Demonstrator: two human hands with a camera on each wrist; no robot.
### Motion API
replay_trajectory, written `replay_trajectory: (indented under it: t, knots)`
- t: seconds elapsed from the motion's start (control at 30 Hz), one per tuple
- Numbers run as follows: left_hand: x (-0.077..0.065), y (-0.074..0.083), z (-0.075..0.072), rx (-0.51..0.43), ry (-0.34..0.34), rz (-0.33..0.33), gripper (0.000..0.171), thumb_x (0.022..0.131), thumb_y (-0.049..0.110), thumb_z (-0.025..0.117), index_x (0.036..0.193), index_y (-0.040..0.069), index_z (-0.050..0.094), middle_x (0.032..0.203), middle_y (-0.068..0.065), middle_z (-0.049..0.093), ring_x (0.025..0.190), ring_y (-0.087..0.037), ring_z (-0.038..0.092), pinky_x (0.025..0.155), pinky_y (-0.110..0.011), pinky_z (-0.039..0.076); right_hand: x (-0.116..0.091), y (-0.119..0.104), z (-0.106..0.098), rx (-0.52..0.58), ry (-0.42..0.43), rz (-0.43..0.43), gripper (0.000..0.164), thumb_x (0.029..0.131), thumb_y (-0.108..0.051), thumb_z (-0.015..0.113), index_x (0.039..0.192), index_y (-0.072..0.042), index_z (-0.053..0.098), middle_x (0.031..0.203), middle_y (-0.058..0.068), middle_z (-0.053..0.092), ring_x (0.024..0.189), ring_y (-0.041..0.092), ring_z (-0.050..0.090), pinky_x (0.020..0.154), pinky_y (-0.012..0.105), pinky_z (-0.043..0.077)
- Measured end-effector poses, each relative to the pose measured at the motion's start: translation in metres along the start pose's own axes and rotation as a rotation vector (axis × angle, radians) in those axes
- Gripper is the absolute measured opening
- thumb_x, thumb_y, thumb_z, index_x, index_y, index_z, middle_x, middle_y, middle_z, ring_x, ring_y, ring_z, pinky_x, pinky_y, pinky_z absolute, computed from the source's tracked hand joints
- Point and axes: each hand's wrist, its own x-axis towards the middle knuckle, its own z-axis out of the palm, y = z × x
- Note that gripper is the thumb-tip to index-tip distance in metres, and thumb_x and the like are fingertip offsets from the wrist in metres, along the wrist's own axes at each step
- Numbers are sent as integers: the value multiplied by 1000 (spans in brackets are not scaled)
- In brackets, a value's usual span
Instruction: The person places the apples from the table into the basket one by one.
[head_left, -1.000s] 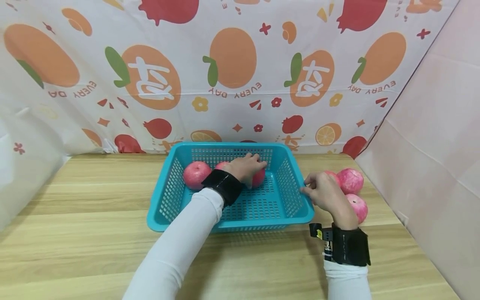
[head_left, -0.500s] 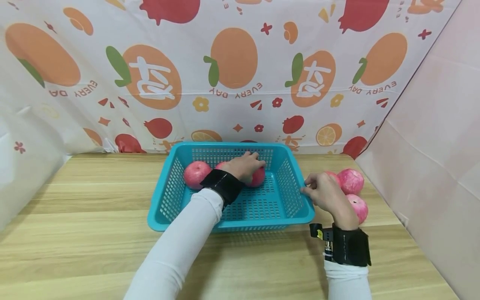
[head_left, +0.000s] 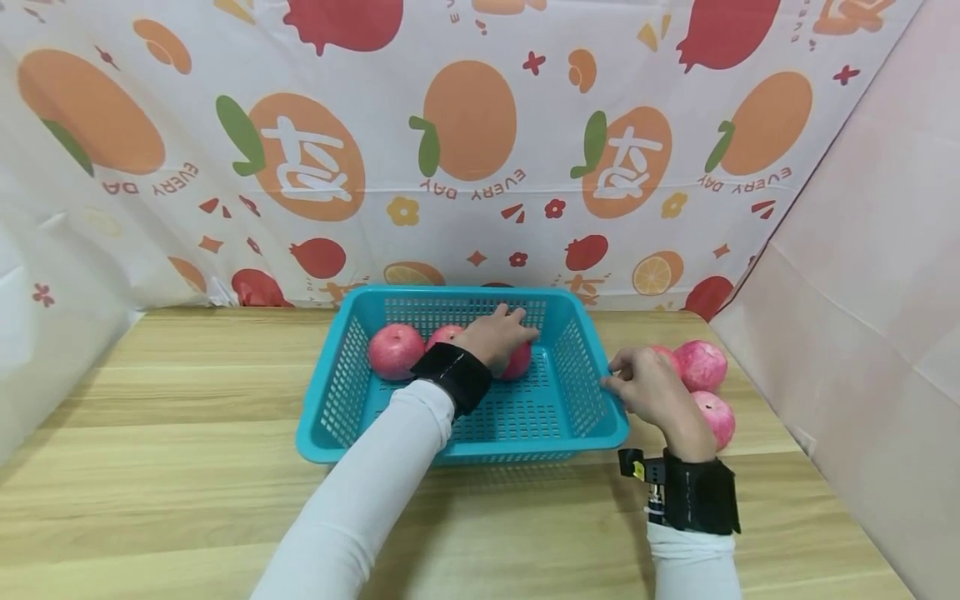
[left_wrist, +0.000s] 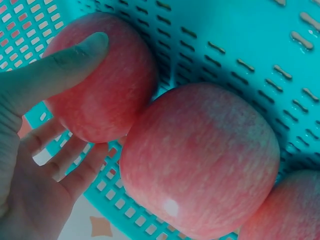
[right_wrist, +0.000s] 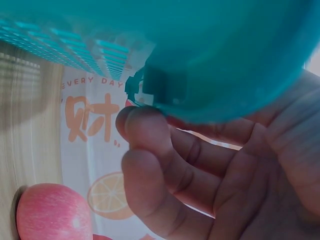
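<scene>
A teal slotted basket (head_left: 465, 450) sits on the wooden table. My left hand (head_left: 504, 332) reaches into it and grips a red-pink apple (head_left: 519, 362) near the far wall. In the left wrist view the thumb (left_wrist: 60, 70) lies over that apple (left_wrist: 105, 100) and the fingers curl behind it. Two more apples (head_left: 395, 350) (head_left: 444, 336) lie to its left in the basket. My right hand (head_left: 643, 385) holds the basket's right rim, its fingers (right_wrist: 150, 150) curled under the edge (right_wrist: 225, 60).
Three apples (head_left: 702, 364) (head_left: 716, 415) (head_left: 663, 352) lie on the table right of the basket, just behind my right hand. A fruit-print cloth (head_left: 465, 167) hangs at the back, and a pale wall (head_left: 862, 292) closes the right side.
Almost nothing. My left wrist has shifted slightly, so a little more of the middle apple shows. The right hand stays on the rim.
</scene>
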Motion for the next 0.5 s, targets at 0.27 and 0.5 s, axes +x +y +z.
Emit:
replay_trajectory:
  t: [0.27, 0.5]
  knots:
    - [1, 1, 2, 42, 7, 13, 65, 74, 15, 73, 132, 25, 45, 133, -10, 38, 120, -30, 29, 89, -40, 47, 0, 2, 1, 1, -4, -1, 15, 83, -6, 63, 93, 5, 60, 71, 10, 61, 53, 14, 55, 51, 29, 54]
    - [3, 1, 3, 58, 17, 24, 64, 73, 17, 74, 130, 26, 47, 130, -10, 41, 117, -30, 31, 87, -40, 48, 0, 2, 0, 0, 0, -13, 14, 82, -6, 64, 91, 4, 60, 70, 10, 61, 52, 14, 54, 51, 29, 53]
